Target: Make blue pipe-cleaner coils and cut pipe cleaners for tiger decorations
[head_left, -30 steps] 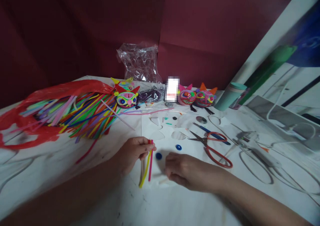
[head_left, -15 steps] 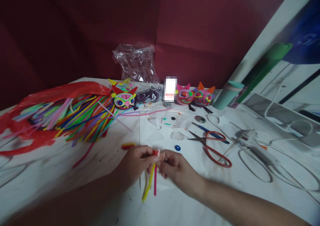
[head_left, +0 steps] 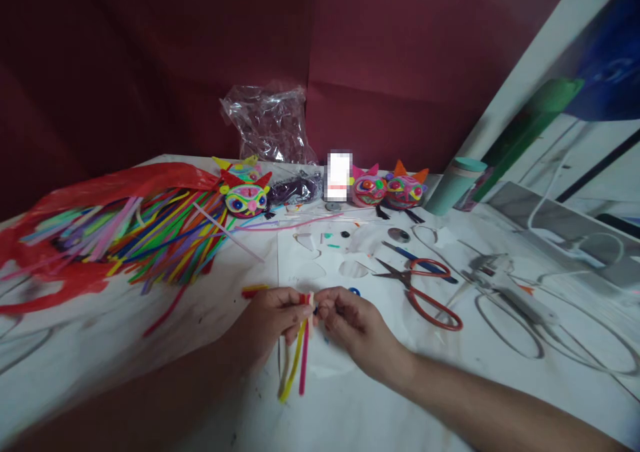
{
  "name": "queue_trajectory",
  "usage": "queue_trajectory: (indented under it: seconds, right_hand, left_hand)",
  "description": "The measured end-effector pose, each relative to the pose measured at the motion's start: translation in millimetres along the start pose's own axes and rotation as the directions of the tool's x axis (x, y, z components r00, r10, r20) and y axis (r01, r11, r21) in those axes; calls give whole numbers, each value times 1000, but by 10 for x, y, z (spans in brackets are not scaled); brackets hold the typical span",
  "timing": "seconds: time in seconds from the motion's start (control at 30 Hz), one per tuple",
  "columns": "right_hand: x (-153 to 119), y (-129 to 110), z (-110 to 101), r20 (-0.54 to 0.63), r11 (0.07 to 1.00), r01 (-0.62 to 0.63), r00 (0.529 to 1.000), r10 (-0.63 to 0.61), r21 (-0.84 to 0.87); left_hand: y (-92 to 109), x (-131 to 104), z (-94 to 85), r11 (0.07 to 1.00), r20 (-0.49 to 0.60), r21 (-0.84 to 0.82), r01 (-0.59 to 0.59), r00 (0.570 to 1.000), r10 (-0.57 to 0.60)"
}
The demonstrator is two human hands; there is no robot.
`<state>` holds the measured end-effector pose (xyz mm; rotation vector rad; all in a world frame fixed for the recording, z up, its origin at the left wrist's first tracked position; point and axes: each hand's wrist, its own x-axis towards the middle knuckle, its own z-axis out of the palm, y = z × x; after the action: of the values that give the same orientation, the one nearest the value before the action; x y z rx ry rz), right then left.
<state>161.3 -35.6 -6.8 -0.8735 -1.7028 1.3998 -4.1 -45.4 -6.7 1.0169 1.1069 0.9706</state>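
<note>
Near the front middle of the table, my left hand (head_left: 273, 319) pinches a small bundle of pipe cleaners. A yellow pipe cleaner (head_left: 294, 365) and a pink pipe cleaner (head_left: 303, 365) hang below its fingers. At the fingertips a pale pipe cleaner (head_left: 311, 302) stands upright beside a short red bit. My right hand (head_left: 350, 322) is closed close to that pale strand, thumb and fingers pressed together. A tiny dark spot shows at its fingertips, too small to name. Behind my left hand lie short red and yellow pieces (head_left: 254, 291).
Red-handled scissors (head_left: 410, 282) and a blue pen-like tool (head_left: 425, 262) lie right of my hands. A corded glue gun (head_left: 505, 285) is further right. Loose pipe cleaners (head_left: 165, 239) spill from a red bag (head_left: 135, 175). Decorated animal heads (head_left: 247, 202) stand behind, near a green-lidded cup (head_left: 456, 184).
My right fingertips have drawn slightly apart from the bundle's end, and the pale strand now stands more upright. The hanging pipe cleaners have shifted a little left. The view has moved slightly.
</note>
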Motion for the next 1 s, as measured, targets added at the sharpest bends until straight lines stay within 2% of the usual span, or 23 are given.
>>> queue_trajectory:
  seconds: [0.13, 0.27, 0.33, 0.43, 0.5, 0.63, 0.73, 0.8, 0.93, 1.0]
  right_hand:
    - [18, 14, 3, 13, 1000, 9, 1000, -9, 7]
    - [-23, -25, -26, 15, 974, 118, 993, -118, -193]
    - [-64, -41, -53, 64, 929, 207, 978, -197, -308]
    - [-96, -30, -96, 143, 884, 283, 959, -247, -373]
    - [-83, -12, -116, 148, 889, 252, 966, -210, -383]
    - [-39, 8, -114, 101, 935, 64, 994, -30, -348]
    - [-28, 22, -109, 135, 971, -58, 987, 91, -231]
    - [-10, 26, -129, 131, 983, -112, 983, 131, -143]
    - [89, -9, -234, -65, 993, -116, 991, 114, -29]
    - [148, -36, -296, -137, 996, -77, 987, 81, 37]
  left_hand:
    - [-18, -1, -1, 999, 76, 49, 19, 997, -23]
    - [-10, -52, 63, 997, 95, -8, 74, 993, -73]
    - [-11, -105, 114, 993, 133, -59, 99, 987, -90]
    - [-17, -175, 177, 987, 177, -87, 138, 977, -121]
    - [-15, -196, 189, 987, 144, -72, 141, 981, -129]
    - [0, -206, 153, 994, 125, 10, 112, 986, -112]
    - [-6, -203, 145, 993, 152, 7, 116, 982, -115]
    - [-6, -192, 159, 993, 118, 8, 119, 986, -119]
    - [70, -159, 147, 994, -64, 106, 40, 997, -33]
    - [127, -144, 95, 977, -76, 210, 41, 997, -25]
